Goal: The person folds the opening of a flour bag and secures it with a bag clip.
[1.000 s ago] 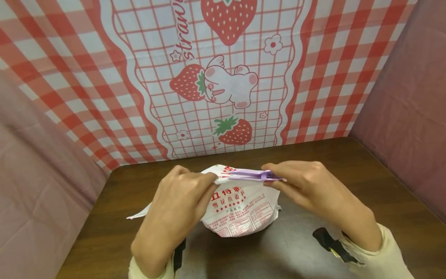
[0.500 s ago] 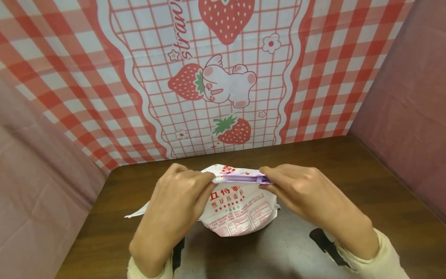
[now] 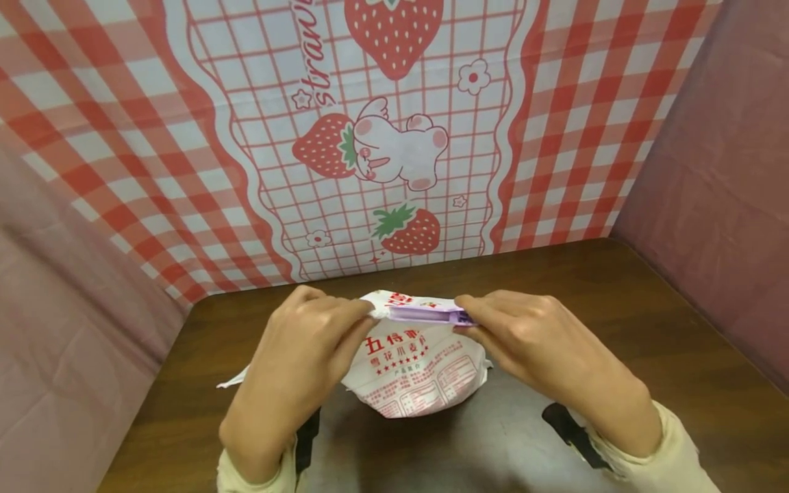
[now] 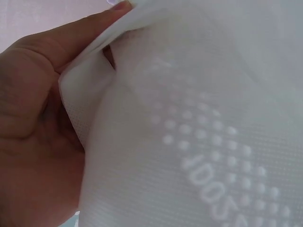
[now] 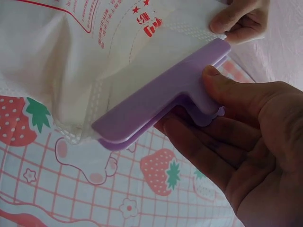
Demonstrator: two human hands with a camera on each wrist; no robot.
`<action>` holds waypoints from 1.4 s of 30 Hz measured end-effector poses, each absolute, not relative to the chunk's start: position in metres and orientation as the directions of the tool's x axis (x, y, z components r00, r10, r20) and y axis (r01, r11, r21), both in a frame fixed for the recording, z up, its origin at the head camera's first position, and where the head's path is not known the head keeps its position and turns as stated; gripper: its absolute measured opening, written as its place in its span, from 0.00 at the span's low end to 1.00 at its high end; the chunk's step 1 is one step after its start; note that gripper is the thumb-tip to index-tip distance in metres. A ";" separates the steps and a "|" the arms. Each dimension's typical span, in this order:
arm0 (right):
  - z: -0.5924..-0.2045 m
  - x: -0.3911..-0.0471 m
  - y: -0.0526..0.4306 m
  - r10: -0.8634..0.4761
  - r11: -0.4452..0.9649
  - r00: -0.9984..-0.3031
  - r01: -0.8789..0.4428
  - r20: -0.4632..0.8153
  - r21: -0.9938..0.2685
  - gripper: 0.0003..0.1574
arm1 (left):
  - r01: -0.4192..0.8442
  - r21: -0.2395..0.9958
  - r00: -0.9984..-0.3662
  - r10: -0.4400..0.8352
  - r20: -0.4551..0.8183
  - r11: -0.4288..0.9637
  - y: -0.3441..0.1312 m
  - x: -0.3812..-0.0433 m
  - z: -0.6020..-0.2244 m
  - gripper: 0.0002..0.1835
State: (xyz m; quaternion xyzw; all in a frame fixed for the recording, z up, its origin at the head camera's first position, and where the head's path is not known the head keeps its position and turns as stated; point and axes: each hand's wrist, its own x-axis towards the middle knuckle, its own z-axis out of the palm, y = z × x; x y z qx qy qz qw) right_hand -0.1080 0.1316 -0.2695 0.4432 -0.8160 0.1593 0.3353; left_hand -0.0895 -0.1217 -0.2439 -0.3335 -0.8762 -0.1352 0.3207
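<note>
A white flour bag (image 3: 419, 376) with red Chinese print stands in front of me. At its left, my left hand (image 3: 298, 363) pinches the top edge; in the left wrist view white woven plastic (image 4: 189, 123) lies against the palm. My right hand (image 3: 536, 342) grips a purple bag clip (image 3: 425, 314) held along that top edge. In the right wrist view the thumb is on the clip's upper side and fingers are underneath. The long bars of the clip (image 5: 161, 90) line up with the bag's edge; how much plastic lies between them is hidden.
The bag is on a dark brown wooden table (image 3: 555, 281). Behind it hangs a red-and-white checked strawberry cloth (image 3: 468, 150). Pink curtains flank the table, the right one (image 3: 727, 171) and the left one (image 3: 68, 274).
The right hand has shifted slightly left, and the clip has turned to lie along the bag's top edge, its handle end now mostly under the fingers. The left hand keeps its pinch.
</note>
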 end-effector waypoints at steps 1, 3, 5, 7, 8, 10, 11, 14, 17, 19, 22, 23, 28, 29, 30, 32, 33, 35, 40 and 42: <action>-0.269 -0.108 0.132 -0.614 0.559 -0.382 -0.828 0.691 0.039 0.23 | 0.677 0.032 -0.570 0.496 0.656 0.736 -0.122 -0.090 -0.244 0.03; -0.270 -0.107 0.132 -0.613 0.563 -0.383 -0.825 0.691 0.042 0.23 | 0.681 0.038 -0.568 0.494 0.658 0.732 -0.123 -0.091 -0.244 0.03; -0.270 -0.108 0.132 -0.612 0.569 -0.385 -0.821 0.690 0.046 0.23 | 0.679 0.034 -0.567 0.495 0.659 0.733 -0.123 -0.091 -0.244 0.04; -0.271 -0.108 0.132 -0.613 0.573 -0.390 -0.818 0.687 0.048 0.23 | 0.676 0.028 -0.567 0.495 0.659 0.736 -0.123 -0.091 -0.244 0.05; -0.272 -0.108 0.131 -0.615 0.575 -0.389 -0.816 0.686 0.053 0.24 | 0.675 0.029 -0.568 0.495 0.658 0.737 -0.122 -0.090 -0.244 0.05; -0.273 -0.108 0.131 -0.616 0.578 -0.387 -0.814 0.686 0.060 0.24 | 0.675 0.032 -0.569 0.493 0.658 0.737 -0.122 -0.090 -0.243 0.05; -0.273 -0.108 0.131 -0.616 0.579 -0.386 -0.813 0.686 0.063 0.24 | 0.675 0.035 -0.570 0.492 0.658 0.737 -0.122 -0.090 -0.243 0.04; -0.275 -0.109 0.129 -0.619 0.579 -0.381 -0.812 0.686 0.071 0.23 | 0.675 0.043 -0.572 0.486 0.661 0.736 -0.123 -0.090 -0.244 0.04; -0.277 -0.111 0.127 -0.628 0.571 -0.384 -0.818 0.677 0.066 0.22 | 0.674 0.042 -0.572 0.485 0.662 0.737 -0.123 -0.090 -0.244 0.04; -0.278 -0.113 0.126 -0.632 0.568 -0.390 -0.821 0.669 0.058 0.23 | 0.677 0.039 -0.567 0.487 0.664 0.735 -0.122 -0.089 -0.244 0.04; -0.280 -0.115 0.126 -0.631 0.567 -0.401 -0.823 0.664 0.042 0.25 | 0.679 0.038 -0.565 0.488 0.665 0.733 -0.121 -0.088 -0.244 0.04; -0.280 -0.115 0.126 -0.630 0.566 -0.402 -0.824 0.665 0.038 0.26 | 0.680 0.037 -0.563 0.490 0.666 0.732 -0.121 -0.088 -0.244 0.05; -0.281 -0.118 0.128 -0.632 0.547 -0.399 -0.837 0.664 0.017 0.20 | 0.683 0.026 -0.555 0.495 0.668 0.730 -0.120 -0.088 -0.243 0.05; -0.281 -0.119 0.129 -0.634 0.538 -0.399 -0.843 0.663 0.007 0.19 | 0.683 0.024 -0.555 0.497 0.667 0.730 -0.120 -0.088 -0.243 0.05; -0.281 -0.120 0.129 -0.635 0.525 -0.395 -0.851 0.664 -0.004 0.17 | 0.682 0.022 -0.555 0.498 0.666 0.731 -0.120 -0.087 -0.242 0.05; -0.280 -0.122 0.129 -0.635 0.496 -0.401 -0.867 0.661 -0.049 0.16 | 0.684 0.018 -0.553 0.501 0.665 0.730 -0.119 -0.087 -0.242 0.05; -0.280 -0.124 0.129 -0.634 0.487 -0.405 -0.871 0.659 -0.066 0.16 | 0.684 0.017 -0.552 0.503 0.665 0.729 -0.119 -0.087 -0.242 0.05; -0.280 -0.126 0.130 -0.632 0.469 -0.419 -0.877 0.652 -0.109 0.16 | 0.688 0.016 -0.549 0.506 0.665 0.726 -0.118 -0.087 -0.242 0.04; -0.283 -0.129 0.131 -0.631 0.474 -0.437 -0.871 0.641 -0.128 0.15 | 0.692 0.018 -0.545 0.506 0.669 0.722 -0.116 -0.087 -0.243 0.04; -0.283 -0.129 0.130 -0.630 0.479 -0.441 -0.869 0.639 -0.127 0.15 | 0.693 0.022 -0.544 0.503 0.672 0.720 -0.116 -0.088 -0.243 0.04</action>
